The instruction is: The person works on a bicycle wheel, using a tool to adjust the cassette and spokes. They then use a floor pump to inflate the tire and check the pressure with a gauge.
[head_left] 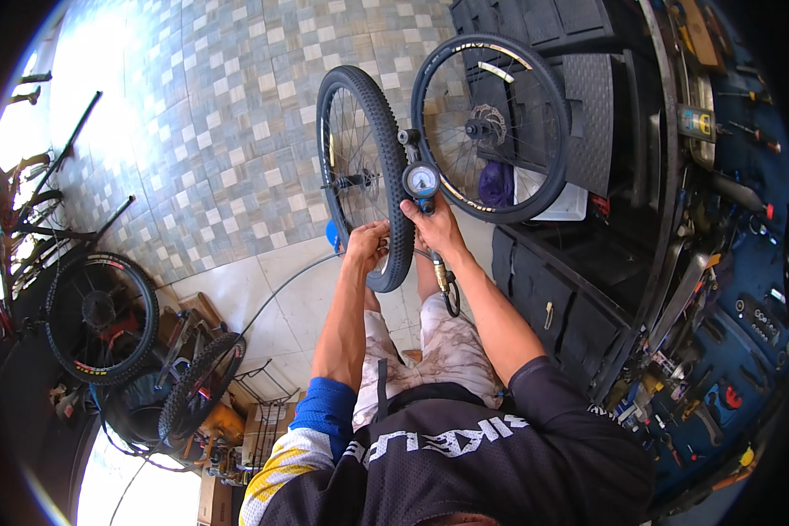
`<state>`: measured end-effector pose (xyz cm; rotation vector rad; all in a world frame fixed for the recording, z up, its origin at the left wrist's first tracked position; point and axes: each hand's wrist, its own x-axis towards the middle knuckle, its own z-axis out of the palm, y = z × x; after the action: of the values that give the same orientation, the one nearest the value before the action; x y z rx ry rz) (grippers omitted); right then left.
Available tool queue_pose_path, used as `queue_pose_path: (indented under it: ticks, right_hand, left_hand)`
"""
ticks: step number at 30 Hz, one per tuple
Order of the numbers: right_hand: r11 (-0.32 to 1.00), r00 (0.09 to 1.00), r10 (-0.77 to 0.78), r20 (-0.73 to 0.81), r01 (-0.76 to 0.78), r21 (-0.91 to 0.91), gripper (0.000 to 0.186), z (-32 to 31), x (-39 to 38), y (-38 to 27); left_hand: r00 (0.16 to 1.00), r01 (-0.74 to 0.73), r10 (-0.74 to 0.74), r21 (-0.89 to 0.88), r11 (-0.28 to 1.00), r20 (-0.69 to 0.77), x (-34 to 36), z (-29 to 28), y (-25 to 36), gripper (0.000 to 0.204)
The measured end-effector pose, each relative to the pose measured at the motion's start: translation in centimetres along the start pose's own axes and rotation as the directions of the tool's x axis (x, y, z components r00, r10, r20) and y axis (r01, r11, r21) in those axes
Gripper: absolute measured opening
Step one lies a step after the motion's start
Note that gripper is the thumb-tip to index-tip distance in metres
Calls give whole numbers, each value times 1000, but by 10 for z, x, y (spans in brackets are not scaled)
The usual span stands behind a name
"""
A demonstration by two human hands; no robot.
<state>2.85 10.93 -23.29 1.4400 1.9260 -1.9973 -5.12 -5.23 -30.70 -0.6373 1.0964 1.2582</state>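
Note:
Upright in front of my legs stands a bicycle wheel with a black knobby tyre. My left hand is closed at its near lower rim, among the spokes, fingertips pinched together; what they grip is hidden. My right hand is wrapped round a tyre inflator with a round dial gauge, just right of the tyre. A brass fitting and a short black hose hang below that hand. A thin grey air hose runs in from the lower left and passes behind the wheel.
A second wheel with a disc rotor leans against black storage boxes at the right. Tools hang on a blue board farther right. At the left are another wheel, a loose tyre and bicycle frames. The floor is tiled.

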Motion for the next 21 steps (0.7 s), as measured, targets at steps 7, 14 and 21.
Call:
queue_pose_path:
  ticks: [7,14,21]
  right_hand:
    - [988,992,-128,-7,127,-83,64,13,3,-9]
    - [979,991,-129,36,133,-155,73,29,8,-15]
    - [947,990,-135,32,139,-289,79,42,3,-33]
  left_hand:
    - [984,15,11,-144,989,177,-4,-14,7,9]
    - [999,-51,53,136,989,-9,-10,-12,22,9]
    - [999,-26,26,7,1000,-36,-10,-28,25,10]
